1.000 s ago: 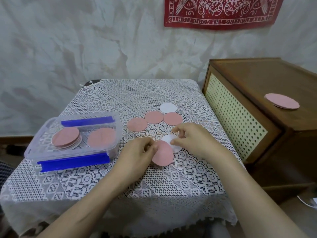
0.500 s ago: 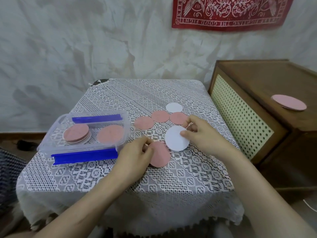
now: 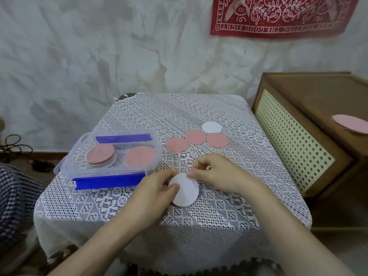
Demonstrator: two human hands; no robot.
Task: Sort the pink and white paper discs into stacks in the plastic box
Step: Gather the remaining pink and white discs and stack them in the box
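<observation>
A white paper disc (image 3: 186,191) sits between both hands near the table's front. My left hand (image 3: 157,191) pinches its left edge, and my right hand (image 3: 216,173) pinches its top edge. The pink disc that the left hand held earlier is hidden under the white one. The clear plastic box (image 3: 65,166) with blue clips stands at the left; inside are a pink-topped stack (image 3: 101,157) and a single pink pile (image 3: 140,159). Three pink discs (image 3: 196,137) and one white disc (image 3: 211,127) lie loose behind the hands.
A lace cloth (image 3: 199,216) covers the small table. A brown cabinet (image 3: 310,140) with a perforated front stands to the right, with a larger pink disc (image 3: 350,126) on top. A red banner (image 3: 278,14) hangs on the wall. Checked fabric (image 3: 14,196) is at the left edge.
My right hand carried the white disc left and laid it over the pink disc in my left hand. Both hands now meet on it.
</observation>
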